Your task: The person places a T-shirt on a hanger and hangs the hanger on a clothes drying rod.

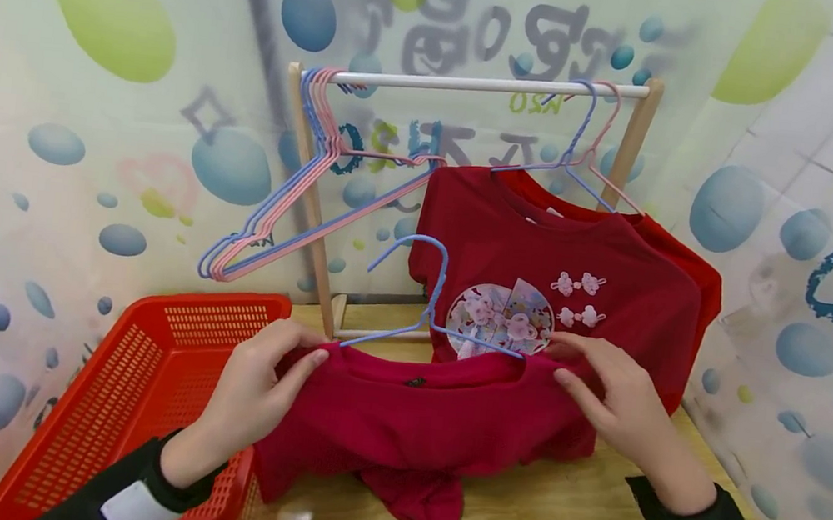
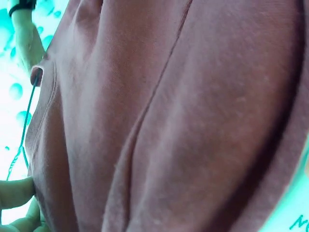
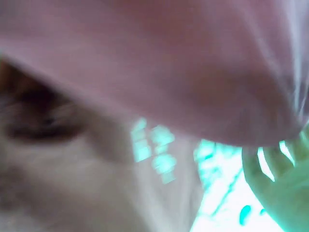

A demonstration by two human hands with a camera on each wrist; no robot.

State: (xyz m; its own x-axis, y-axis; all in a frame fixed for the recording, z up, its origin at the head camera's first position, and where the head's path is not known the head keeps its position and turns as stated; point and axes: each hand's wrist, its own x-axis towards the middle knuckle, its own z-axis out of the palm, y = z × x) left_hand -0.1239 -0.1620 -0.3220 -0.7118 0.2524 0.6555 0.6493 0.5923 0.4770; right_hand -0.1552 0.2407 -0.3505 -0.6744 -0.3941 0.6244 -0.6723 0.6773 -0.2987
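A crimson T-shirt hangs between both hands over the table, with a blue hanger inside its shoulders and the hook standing up out of the neckline. My left hand pinches the shirt's left shoulder between thumb and fingers. At the opposite shoulder, my right hand holds the cloth the same way. In the left wrist view the shirt fills most of the picture, beside the left fingers. The right wrist view is blurred; the right hand shows at the cloth's lower edge.
Behind stands a rack with a white rail and wooden posts. Several pink and blue hangers hang on its left end. Dark red shirts hang at the right. A red plastic basket sits on the wooden table at the left.
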